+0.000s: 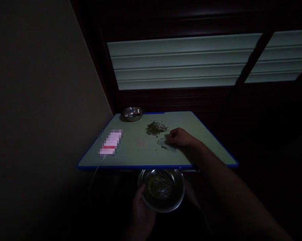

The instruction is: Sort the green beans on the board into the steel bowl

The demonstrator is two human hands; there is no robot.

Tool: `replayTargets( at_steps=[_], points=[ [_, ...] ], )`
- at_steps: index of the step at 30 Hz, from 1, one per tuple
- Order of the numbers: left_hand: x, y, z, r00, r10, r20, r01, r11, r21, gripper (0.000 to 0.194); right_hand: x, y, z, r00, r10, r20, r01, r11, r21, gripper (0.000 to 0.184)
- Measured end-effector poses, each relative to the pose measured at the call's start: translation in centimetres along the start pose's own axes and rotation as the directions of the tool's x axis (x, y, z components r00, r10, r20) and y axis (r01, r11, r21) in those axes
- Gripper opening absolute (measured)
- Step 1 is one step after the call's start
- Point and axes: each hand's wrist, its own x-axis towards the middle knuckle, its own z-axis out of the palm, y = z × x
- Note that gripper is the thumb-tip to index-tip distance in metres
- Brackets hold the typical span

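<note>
My left hand (141, 211) grips the left side of a metal bowl (181, 189), its thumb over the rim. The bowl is below the table's front edge, with small greenish grains (159, 184) inside. My right hand (179, 137) is closed in a pinch on a thin, pale, see-through sheet (167, 145), whose exact kind the dim light hides. The sheet is tilted low over the tabletop, and a few grains show at its lower edge. Just beyond my right hand lies a loose pile of green grains, perhaps mung beans (156, 128).
A second metal bowl (132, 114) stands at the back left of the pale, blue-edged table (130, 157). On the left lies a lit phone (112, 142), its cable (95, 172) hanging over the front edge. A wall and slatted doors (186, 62) surround the table.
</note>
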Motion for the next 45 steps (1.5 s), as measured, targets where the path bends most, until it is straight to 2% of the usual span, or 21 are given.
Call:
replayTargets(
  at_steps=[4,10,22,31,39,45],
  points=[
    [0.0,0.0,0.2,0.999,-0.028,-0.023,0.027,1.0,-0.01,0.021,0.3,-0.2,0.5,0.997,-0.035,0.062,0.037,0.999,-0.02,0.014],
    [0.3,-0.1,0.0,1.0,-0.03,-0.006,0.03,0.999,-0.019,0.022,0.5,-0.4,1.6,0.986,-0.074,0.15,0.068,0.997,0.044,0.017],
    [-0.2,0.1,0.6,0.999,-0.03,0.024,0.031,0.998,-0.047,0.022,-0.9,-2.8,3.0,0.928,-0.146,0.343,0.134,0.989,0.058,0.014],
    [0.0,-0.1,0.4,0.999,-0.019,0.043,0.021,0.999,-0.046,0.021,-2.1,-3.5,3.4,0.897,-0.156,0.413,0.168,0.986,0.007,0.014],
    [-0.1,0.0,0.8,0.999,-0.009,0.054,0.011,0.999,-0.042,0.021,-2.4,-2.9,3.4,0.877,-0.161,0.452,0.127,0.986,0.105,0.016],
    [-0.2,0.0,0.6,0.998,-0.026,0.051,0.028,0.999,-0.037,0.022,-2.9,-3.1,2.9,0.862,-0.199,0.467,0.163,0.98,0.117,0.014]
  ],
)
